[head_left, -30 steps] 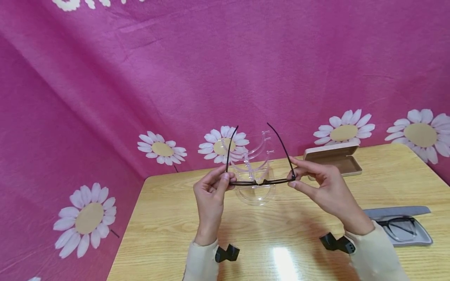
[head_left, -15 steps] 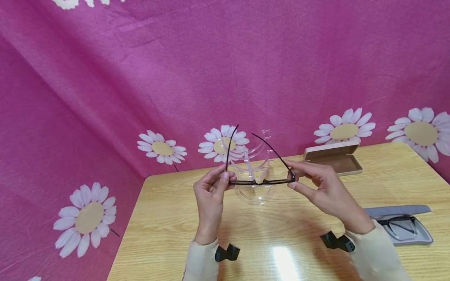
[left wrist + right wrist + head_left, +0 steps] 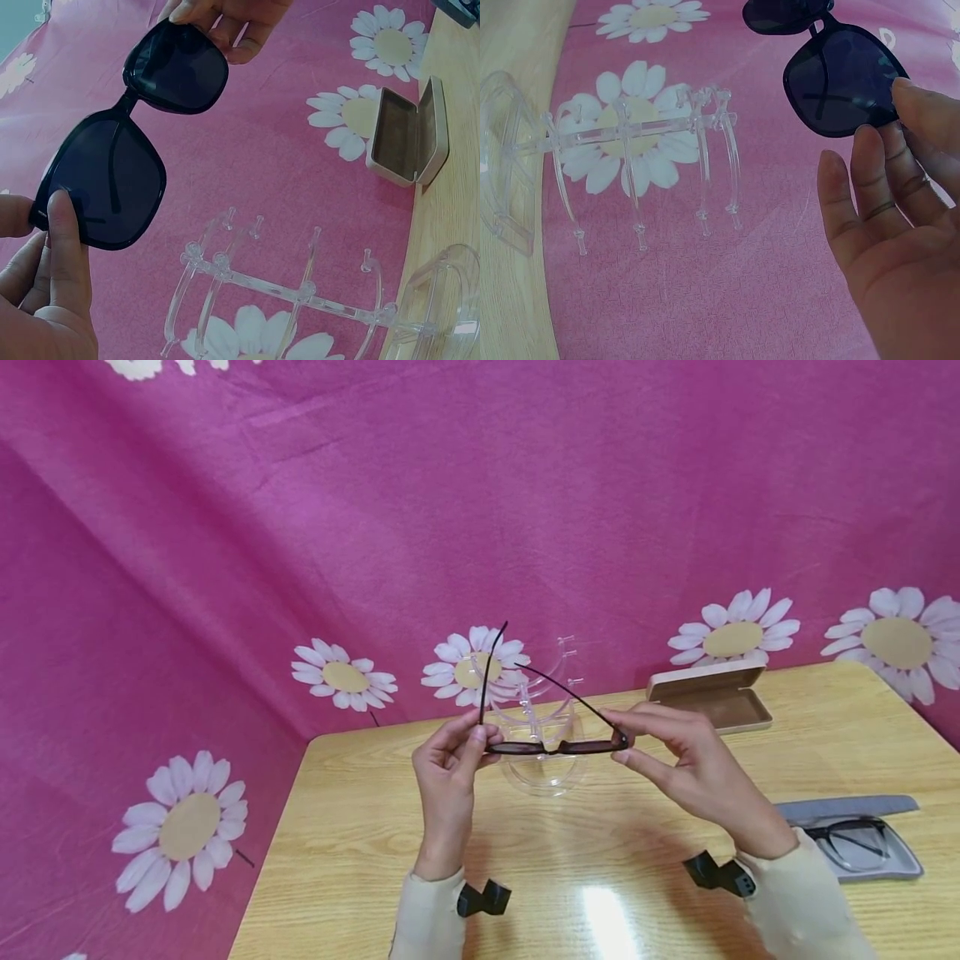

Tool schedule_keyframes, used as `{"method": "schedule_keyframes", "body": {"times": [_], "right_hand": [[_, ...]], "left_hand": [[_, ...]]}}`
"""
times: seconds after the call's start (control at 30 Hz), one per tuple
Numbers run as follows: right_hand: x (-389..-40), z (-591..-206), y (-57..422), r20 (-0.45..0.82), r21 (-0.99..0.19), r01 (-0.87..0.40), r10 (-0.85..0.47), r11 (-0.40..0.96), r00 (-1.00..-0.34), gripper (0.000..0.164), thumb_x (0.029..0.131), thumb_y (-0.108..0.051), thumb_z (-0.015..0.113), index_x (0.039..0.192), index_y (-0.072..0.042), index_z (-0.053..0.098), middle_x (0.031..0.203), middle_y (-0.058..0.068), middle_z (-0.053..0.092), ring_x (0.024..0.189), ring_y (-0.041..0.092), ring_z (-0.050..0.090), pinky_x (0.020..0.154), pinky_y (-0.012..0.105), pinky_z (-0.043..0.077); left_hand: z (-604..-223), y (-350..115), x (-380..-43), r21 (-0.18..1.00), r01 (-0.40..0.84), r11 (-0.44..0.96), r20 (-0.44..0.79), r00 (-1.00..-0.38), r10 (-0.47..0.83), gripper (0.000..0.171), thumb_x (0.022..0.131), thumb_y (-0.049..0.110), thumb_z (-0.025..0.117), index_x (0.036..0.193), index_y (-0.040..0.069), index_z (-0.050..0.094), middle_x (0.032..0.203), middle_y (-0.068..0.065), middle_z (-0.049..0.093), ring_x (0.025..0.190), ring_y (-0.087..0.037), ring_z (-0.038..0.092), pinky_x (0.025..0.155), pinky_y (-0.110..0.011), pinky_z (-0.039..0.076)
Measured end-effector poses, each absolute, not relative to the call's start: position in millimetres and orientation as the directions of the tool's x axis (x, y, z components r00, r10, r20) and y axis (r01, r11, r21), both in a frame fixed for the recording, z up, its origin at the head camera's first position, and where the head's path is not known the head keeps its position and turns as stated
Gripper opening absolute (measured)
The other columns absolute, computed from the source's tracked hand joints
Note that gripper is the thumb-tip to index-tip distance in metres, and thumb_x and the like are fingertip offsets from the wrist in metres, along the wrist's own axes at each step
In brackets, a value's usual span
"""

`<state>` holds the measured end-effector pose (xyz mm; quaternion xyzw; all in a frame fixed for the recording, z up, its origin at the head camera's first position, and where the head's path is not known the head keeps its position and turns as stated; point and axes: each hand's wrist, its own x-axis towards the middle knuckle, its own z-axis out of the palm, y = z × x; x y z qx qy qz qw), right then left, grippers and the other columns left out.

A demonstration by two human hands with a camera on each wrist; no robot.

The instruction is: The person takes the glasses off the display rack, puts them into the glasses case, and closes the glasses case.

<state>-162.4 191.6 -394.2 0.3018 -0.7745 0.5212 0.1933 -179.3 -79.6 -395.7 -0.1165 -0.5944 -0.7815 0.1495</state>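
Observation:
A pair of black sunglasses (image 3: pixel 592 747) with large dark lenses is held up between both hands. My left hand (image 3: pixel 450 768) pinches the frame's left corner with thumb and fingers; that temple points away, unfolded. On the other side, my right hand (image 3: pixel 693 764) pinches the right corner by the hinge, and the right temple slants inward, partly folded. Both lenses (image 3: pixel 112 180) show whole in the left wrist view. Behind the sunglasses stands a clear plastic glasses display stand (image 3: pixel 528 710) with several curved arms, bare in the left wrist view (image 3: pixel 285 289).
An open glasses case (image 3: pixel 742 710) with a brown lining lies at the table's back right. Nearer, a grey open case (image 3: pixel 907 864) holds black-framed eyeglasses (image 3: pixel 858 843). The wooden table (image 3: pixel 360 827) meets a pink cloth (image 3: pixel 525 510) with daisies at its back and left.
The right temple of the sunglasses has swung inward, from pointing away to slanting toward the left temple. Both hands stay nearly in place, and the lenses have tilted slightly into view.

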Motion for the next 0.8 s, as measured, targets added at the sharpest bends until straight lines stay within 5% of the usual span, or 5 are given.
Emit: {"method": "schedule_keyframes", "body": {"times": [0.17,0.43,0.67,0.8], "right_hand": [[-161.9,-392.5,188.5,0.622,-0.694,-0.67,-0.25,0.263,-0.742,0.052,0.079,0.021,0.076,0.126,0.0,0.073,0.097,-0.006,0.073,0.092,0.002,0.064,0.098,0.009,0.051],[-161.5,-396.2,180.0,0.68,-0.697,-0.69,-0.124,0.195,-0.723,0.058,0.073,0.024,0.077,0.125,-0.001,0.075,0.089,-0.016,0.075,0.073,-0.001,0.064,0.069,0.011,0.053],[-162.4,-398.2,180.5,0.7,-0.679,-0.705,-0.108,0.205,-0.706,0.058,0.07,0.023,0.079,0.121,-0.005,0.078,0.091,-0.017,0.076,0.072,-0.003,0.068,0.055,0.014,0.048],[-162.1,-396.5,181.5,0.694,-0.68,-0.7,-0.118,0.218,-0.71,0.054,0.072,0.02,0.08,0.119,-0.007,0.079,0.093,-0.018,0.077,0.072,-0.004,0.068,0.046,0.018,0.042]], "left_hand": [[-397.0,-81.3,-179.7,0.89,0.381,-0.25,0.366,-0.925,-0.105,0.021,0.099,-0.003,0.065,0.117,-0.001,0.075,0.089,0.008,0.079,0.081,-0.005,0.076,0.069,-0.021,0.065],[-395.7,-79.3,-179.1,0.893,0.362,-0.268,0.35,-0.932,-0.092,0.024,0.098,-0.005,0.064,0.12,-0.014,0.068,0.089,0.008,0.079,0.081,-0.005,0.077,0.07,-0.022,0.066],[-395.4,-78.6,-178.0,0.897,0.354,-0.266,0.344,-0.935,-0.084,0.022,0.099,-0.003,0.065,0.115,0.007,0.076,0.089,0.008,0.079,0.081,-0.006,0.077,0.07,-0.022,0.065],[-395.5,-78.4,-177.7,0.896,0.358,-0.264,0.348,-0.934,-0.083,0.021,0.099,-0.003,0.065,0.119,-0.007,0.072,0.089,0.007,0.079,0.081,-0.006,0.076,0.07,-0.022,0.065]]}}
